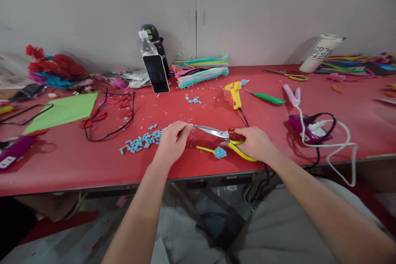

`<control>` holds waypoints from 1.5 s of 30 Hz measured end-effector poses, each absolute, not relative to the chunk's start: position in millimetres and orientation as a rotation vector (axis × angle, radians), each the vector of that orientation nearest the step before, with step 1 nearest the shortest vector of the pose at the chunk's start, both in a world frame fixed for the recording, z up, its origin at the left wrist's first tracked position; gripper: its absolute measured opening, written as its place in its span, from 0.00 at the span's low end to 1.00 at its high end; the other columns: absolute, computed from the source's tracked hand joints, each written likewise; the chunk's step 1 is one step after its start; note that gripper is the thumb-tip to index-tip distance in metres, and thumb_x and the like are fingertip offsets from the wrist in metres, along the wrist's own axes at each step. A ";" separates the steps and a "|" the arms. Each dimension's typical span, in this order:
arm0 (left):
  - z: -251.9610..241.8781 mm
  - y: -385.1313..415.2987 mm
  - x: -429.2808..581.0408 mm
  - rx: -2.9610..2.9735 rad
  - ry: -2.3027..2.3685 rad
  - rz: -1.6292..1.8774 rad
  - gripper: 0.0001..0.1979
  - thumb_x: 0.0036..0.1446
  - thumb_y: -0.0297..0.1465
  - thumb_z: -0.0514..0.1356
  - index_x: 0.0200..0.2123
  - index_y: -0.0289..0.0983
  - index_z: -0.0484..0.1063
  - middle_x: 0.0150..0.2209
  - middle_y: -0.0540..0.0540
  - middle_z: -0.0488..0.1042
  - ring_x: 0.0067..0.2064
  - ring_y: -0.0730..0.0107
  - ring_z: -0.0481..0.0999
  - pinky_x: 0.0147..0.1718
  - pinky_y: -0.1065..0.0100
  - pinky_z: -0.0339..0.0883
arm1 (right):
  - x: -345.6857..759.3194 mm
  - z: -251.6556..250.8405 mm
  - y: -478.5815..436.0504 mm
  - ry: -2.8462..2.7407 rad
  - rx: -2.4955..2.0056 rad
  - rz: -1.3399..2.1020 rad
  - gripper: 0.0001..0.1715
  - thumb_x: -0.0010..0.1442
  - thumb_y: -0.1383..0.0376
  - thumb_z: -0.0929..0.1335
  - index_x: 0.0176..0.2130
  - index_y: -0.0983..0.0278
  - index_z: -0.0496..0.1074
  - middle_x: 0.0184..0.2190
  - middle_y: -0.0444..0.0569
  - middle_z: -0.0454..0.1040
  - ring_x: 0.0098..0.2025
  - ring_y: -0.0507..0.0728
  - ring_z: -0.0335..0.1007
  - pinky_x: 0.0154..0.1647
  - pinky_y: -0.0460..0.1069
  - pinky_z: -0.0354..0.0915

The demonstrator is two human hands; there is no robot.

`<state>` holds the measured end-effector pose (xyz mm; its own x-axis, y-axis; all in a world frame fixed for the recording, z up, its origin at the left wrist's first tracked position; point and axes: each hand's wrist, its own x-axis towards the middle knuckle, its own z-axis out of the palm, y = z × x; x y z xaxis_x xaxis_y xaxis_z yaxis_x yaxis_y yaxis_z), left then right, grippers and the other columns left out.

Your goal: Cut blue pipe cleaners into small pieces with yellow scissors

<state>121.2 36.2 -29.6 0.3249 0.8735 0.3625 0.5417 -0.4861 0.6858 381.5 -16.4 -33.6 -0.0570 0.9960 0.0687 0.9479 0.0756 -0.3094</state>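
My right hand is wrapped round the red and yellow handles of a pair of scissors. The blades point left, and their tips reach the fingertips of my left hand. The left thumb and fingers are pinched together; whatever sits between them is too small to make out. Just below the blades lies a blue fuzzy flower head on a yellow stem. Many short blue cut pieces are heaped left of my left hand, partly hidden by it.
Farther back on the red table are a yellow glue gun, a green-handled cutter, a propped phone and bundled pipe cleaners. A purple power strip with cords is at right. Green paper lies left.
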 end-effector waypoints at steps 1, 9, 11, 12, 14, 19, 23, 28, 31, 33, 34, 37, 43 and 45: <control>-29.9 36.3 121.0 2.152 1.248 1.003 0.17 0.62 0.40 0.50 0.27 0.37 0.65 0.25 0.50 0.66 0.29 0.73 0.64 0.31 0.71 0.56 | 381.7 -33.5 -16.8 -2.088 -1.955 0.263 0.25 0.50 0.42 0.65 0.21 0.60 0.64 0.19 0.44 0.67 0.21 0.51 0.58 0.22 0.46 0.46; -29.9 38.3 121.3 2.163 1.251 1.006 0.17 0.62 0.41 0.50 0.28 0.36 0.68 0.26 0.48 0.69 0.29 0.71 0.66 0.31 0.70 0.57 | 382.8 -34.7 -18.4 -2.126 -1.933 0.258 0.24 0.51 0.43 0.65 0.23 0.60 0.64 0.19 0.44 0.67 0.21 0.52 0.59 0.23 0.47 0.45; -30.3 38.6 121.1 2.167 1.253 1.002 0.17 0.62 0.41 0.50 0.29 0.36 0.68 0.26 0.48 0.69 0.30 0.71 0.66 0.31 0.70 0.57 | 382.7 -35.6 -17.9 -2.128 -1.931 0.255 0.24 0.51 0.44 0.65 0.23 0.60 0.64 0.19 0.44 0.67 0.21 0.51 0.58 0.23 0.47 0.45; -30.7 38.7 120.9 2.169 1.255 1.001 0.17 0.62 0.41 0.50 0.29 0.36 0.68 0.27 0.48 0.70 0.30 0.71 0.66 0.31 0.70 0.58 | 382.7 -35.9 -17.7 -2.128 -1.931 0.255 0.23 0.51 0.44 0.65 0.23 0.60 0.64 0.19 0.44 0.67 0.21 0.51 0.58 0.22 0.46 0.45; -31.6 39.0 120.4 2.173 1.258 0.993 0.17 0.62 0.41 0.50 0.29 0.36 0.68 0.27 0.48 0.70 0.30 0.71 0.67 0.32 0.70 0.58 | 382.6 -36.3 -17.4 -2.127 -1.932 0.251 0.23 0.51 0.44 0.65 0.23 0.60 0.64 0.19 0.44 0.68 0.21 0.51 0.58 0.22 0.46 0.45; -32.6 39.2 120.2 2.172 1.258 0.990 0.17 0.62 0.41 0.50 0.28 0.36 0.67 0.26 0.49 0.69 0.29 0.72 0.67 0.31 0.71 0.57 | 381.9 -35.0 -17.8 -2.128 -1.943 0.249 0.22 0.52 0.45 0.65 0.24 0.60 0.66 0.20 0.44 0.69 0.21 0.51 0.60 0.23 0.46 0.45; -31.6 38.8 120.4 2.172 1.262 0.994 0.17 0.62 0.41 0.50 0.28 0.36 0.67 0.25 0.49 0.68 0.29 0.72 0.66 0.30 0.71 0.57 | 381.6 -34.2 -17.7 -2.138 -1.959 0.242 0.20 0.52 0.46 0.65 0.25 0.59 0.67 0.21 0.43 0.70 0.22 0.52 0.61 0.23 0.46 0.46; -31.2 39.3 120.5 2.184 1.271 0.992 0.18 0.63 0.42 0.49 0.27 0.36 0.66 0.25 0.49 0.68 0.28 0.73 0.66 0.30 0.71 0.57 | 381.2 -34.6 -17.1 -2.137 -1.973 0.232 0.20 0.52 0.46 0.65 0.25 0.59 0.68 0.22 0.44 0.71 0.23 0.52 0.63 0.23 0.46 0.46; -31.1 39.5 121.0 2.170 1.273 0.993 0.18 0.63 0.41 0.49 0.27 0.36 0.66 0.25 0.49 0.68 0.28 0.73 0.66 0.29 0.71 0.57 | 380.9 -34.7 -17.1 -2.124 -1.982 0.236 0.21 0.52 0.46 0.65 0.25 0.60 0.68 0.22 0.45 0.71 0.23 0.52 0.62 0.23 0.46 0.46; -31.0 39.4 121.4 2.159 1.271 0.994 0.18 0.63 0.41 0.49 0.27 0.36 0.66 0.25 0.49 0.68 0.28 0.73 0.66 0.29 0.71 0.57 | 380.8 -34.9 -17.0 -2.105 -1.977 0.238 0.22 0.52 0.45 0.65 0.24 0.60 0.68 0.22 0.45 0.71 0.23 0.52 0.62 0.23 0.46 0.46; -31.1 39.2 121.6 2.153 1.268 0.997 0.18 0.63 0.41 0.49 0.27 0.36 0.67 0.25 0.49 0.68 0.28 0.73 0.66 0.29 0.71 0.57 | 380.8 -35.0 -16.9 -2.092 -1.968 0.244 0.23 0.51 0.44 0.65 0.24 0.60 0.67 0.22 0.44 0.71 0.23 0.52 0.62 0.23 0.46 0.46; -31.4 38.7 122.0 2.134 1.255 1.016 0.18 0.63 0.41 0.49 0.28 0.36 0.67 0.25 0.49 0.68 0.29 0.72 0.67 0.30 0.72 0.58 | 381.3 -35.9 -16.4 -2.055 -1.937 0.273 0.24 0.50 0.43 0.65 0.23 0.60 0.65 0.21 0.43 0.69 0.22 0.51 0.60 0.23 0.46 0.47; -30.6 38.0 121.9 2.136 1.254 1.017 0.18 0.63 0.40 0.49 0.28 0.36 0.68 0.25 0.49 0.68 0.28 0.73 0.66 0.29 0.72 0.58 | 382.5 -37.9 -17.3 -2.073 -1.943 0.243 0.28 0.50 0.40 0.64 0.21 0.61 0.63 0.19 0.44 0.67 0.20 0.51 0.57 0.22 0.46 0.44; -30.0 38.0 122.0 2.139 1.251 1.024 0.18 0.63 0.40 0.49 0.28 0.36 0.68 0.25 0.50 0.67 0.28 0.73 0.65 0.29 0.72 0.58 | 382.3 -37.0 -17.7 -2.083 -1.935 0.253 0.28 0.49 0.40 0.64 0.21 0.61 0.63 0.19 0.43 0.66 0.20 0.50 0.56 0.22 0.46 0.44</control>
